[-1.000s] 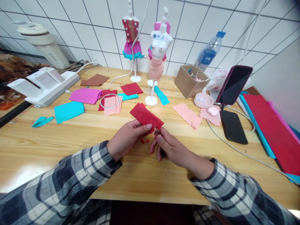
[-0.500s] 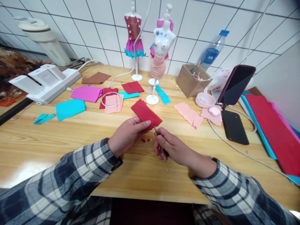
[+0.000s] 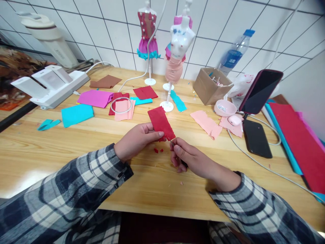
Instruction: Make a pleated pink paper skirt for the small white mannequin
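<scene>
Pinched between the thumb and fingers of my left hand [image 3: 139, 139] is a red piece of crepe paper [image 3: 160, 122], tilted above the table. Its lower edge looks ragged. My right hand [image 3: 189, 154] is closed around what look like small scissors [image 3: 172, 142], with a thin metal tip at the paper's lower right corner. Fingers cover most of the dark handle. Tiny red scraps [image 3: 156, 150] lie on the table below the paper. Just behind it stands a white mini mannequin [image 3: 180, 42] with a pink wrapped skirt.
Another dressed mannequin [image 3: 147, 34] stands at the back. Folded coloured papers, such as a turquoise one [image 3: 77, 115], lie to the left near a power strip [image 3: 61, 88]. To the right are a cardboard box [image 3: 212, 86], a pink bowl [image 3: 225, 108], a propped phone [image 3: 261, 91] and a cable [image 3: 256, 162].
The red paper has turned to stand more upright, its far end swinging right. My right hand and the scissors have shifted slightly right along its edge. The whole view has moved a little.
</scene>
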Tool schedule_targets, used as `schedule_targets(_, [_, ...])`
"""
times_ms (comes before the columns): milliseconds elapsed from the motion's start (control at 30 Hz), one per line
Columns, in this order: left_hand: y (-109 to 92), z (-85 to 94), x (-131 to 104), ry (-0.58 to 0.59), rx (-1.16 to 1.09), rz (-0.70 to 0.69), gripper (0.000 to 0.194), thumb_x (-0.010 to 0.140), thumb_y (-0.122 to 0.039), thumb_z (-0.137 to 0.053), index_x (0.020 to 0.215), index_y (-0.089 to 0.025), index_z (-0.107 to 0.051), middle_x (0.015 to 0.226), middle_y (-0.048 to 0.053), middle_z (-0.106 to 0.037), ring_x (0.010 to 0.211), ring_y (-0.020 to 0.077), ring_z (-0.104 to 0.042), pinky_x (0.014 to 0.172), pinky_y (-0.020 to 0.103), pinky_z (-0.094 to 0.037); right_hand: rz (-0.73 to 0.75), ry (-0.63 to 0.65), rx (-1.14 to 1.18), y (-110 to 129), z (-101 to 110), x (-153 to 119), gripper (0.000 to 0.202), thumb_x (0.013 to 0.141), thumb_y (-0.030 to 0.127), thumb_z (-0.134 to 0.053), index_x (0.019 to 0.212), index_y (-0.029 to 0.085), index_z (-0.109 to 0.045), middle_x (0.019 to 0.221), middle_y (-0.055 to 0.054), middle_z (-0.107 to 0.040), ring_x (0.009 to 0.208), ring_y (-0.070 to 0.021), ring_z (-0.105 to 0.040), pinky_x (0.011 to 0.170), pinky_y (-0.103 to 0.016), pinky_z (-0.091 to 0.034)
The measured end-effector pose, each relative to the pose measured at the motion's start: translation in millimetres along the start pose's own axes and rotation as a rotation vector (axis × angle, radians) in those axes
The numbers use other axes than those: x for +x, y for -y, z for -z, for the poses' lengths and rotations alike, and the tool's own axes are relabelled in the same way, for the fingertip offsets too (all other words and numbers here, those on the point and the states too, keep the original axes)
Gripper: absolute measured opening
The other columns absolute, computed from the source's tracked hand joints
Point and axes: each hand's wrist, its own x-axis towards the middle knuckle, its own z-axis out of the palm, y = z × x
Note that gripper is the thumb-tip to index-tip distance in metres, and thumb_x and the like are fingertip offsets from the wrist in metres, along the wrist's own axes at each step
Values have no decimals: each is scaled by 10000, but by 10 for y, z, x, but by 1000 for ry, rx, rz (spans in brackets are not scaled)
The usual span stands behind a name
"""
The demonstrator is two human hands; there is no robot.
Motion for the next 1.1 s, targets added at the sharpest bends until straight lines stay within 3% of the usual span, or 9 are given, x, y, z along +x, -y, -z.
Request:
schedule_targets(400, [-8,6,-4,94,46,29,259,820,-330,-729,1014,-160,-750,1016,89,-773,924,215,-704,887,354,-540,-41,-9,-1,-6,6,-5,417,953,630,-413,1020,219,-430,699,55,-490,547,-78,-454,534,-234,-492])
schedule_targets(633, [-18,12,-5,89,63,12,297,808,-339,-736,1045,-160,-750,1051,87,-771,1048,252,-686,996,407,-503,-25,15,9,-10,17,-2,438,938,659,-415,996,225,-413,668,81,-422,515,-72,-378,545,-265,-517])
schedule_targets(1100, [-9,21,-8,69,91,22,279,797,-357,-748,1015,-184,-758,1001,74,-772,940,227,-701,868,348,-534,-36,59,33,8,47,-4,403,940,636,-447,944,235,-406,682,79,-379,525,-78,-378,529,-271,-518])
